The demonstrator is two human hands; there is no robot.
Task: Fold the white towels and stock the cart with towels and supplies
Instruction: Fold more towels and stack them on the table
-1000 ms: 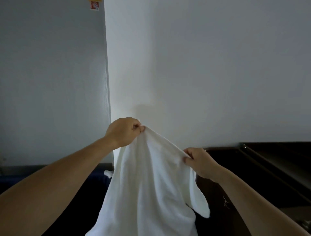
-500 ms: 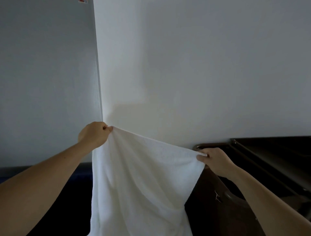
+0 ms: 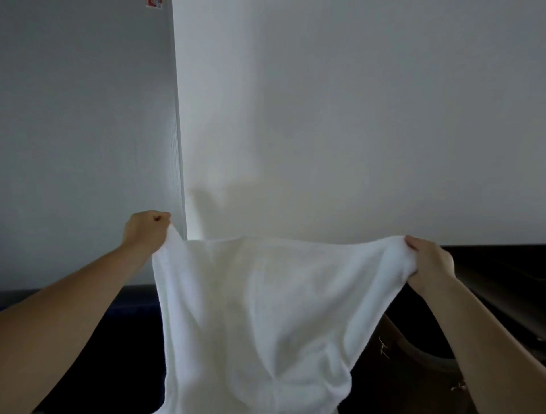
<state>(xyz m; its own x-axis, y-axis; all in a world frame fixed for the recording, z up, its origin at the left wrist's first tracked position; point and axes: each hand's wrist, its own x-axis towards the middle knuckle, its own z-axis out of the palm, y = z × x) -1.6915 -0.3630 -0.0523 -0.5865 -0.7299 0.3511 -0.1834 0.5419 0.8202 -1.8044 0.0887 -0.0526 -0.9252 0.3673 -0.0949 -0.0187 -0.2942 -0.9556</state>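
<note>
A person holds a white towel point(image 3: 260, 310) spread open at arm's length in front of a pale wall point(image 3: 354, 118), seen from the head camera. The left hand point(image 3: 146, 232) is clenched around the towel's upper left corner, with the cloth bunched and emerging from under the curled fingers. The right hand point(image 3: 428, 260) grips the upper right corner, thumb on top and fingers wrapped into the gathered fabric. The two hands are well apart, the left slightly higher than the right, and the towel's top edge runs between them with a shallow sag in the middle. Below that edge the towel hangs between the two bare forearms, narrowing into soft folds. It runs out of view at the bottom of the frame, so its lower end cannot be seen. Behind the left hand stands a grey panel point(image 3: 88, 118) whose vertical edge meets the wall, with part of a red and blue sticker point(image 3: 153, 3) at its very top. Dark wooden furniture point(image 3: 499, 283) lies behind the right hand and forearm. A dark blue surface point(image 3: 130, 319) shows low on the left, beside the towel's left side.
</note>
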